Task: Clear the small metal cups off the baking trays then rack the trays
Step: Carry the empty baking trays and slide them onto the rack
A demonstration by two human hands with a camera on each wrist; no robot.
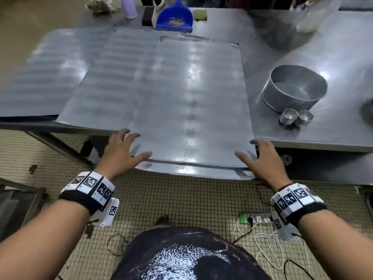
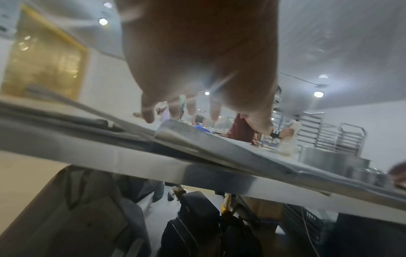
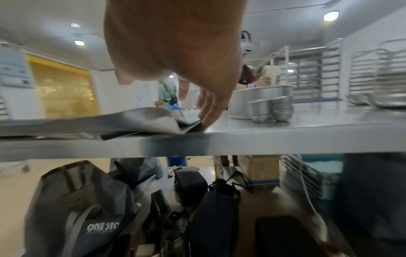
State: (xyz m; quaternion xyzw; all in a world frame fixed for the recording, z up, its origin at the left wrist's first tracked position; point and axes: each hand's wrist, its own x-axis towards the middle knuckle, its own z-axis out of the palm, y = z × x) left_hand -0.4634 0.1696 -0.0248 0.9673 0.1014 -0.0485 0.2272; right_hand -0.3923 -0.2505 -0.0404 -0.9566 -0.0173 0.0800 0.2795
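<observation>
Bare baking trays at the table's near edge; cups already set aside.

The top baking tray (image 1: 191, 102) lies on a fanned stack of trays, its near lip overhanging the steel table (image 1: 323, 57). The left hand (image 1: 121, 152) rests spread on the near-left corner, the right hand (image 1: 264, 158) on the near-right, fingers straight; nothing is gripped. In the right wrist view the fingertips (image 3: 208, 118) touch a bent-up corner. The stacked small metal cups (image 1: 296, 117) stand beside a round cake tin (image 1: 292, 87), well right of the trays. The sheet is judged thin, light, somewhat flexible and slick; both near corners, thumbs on top, would be the likely hold.
</observation>
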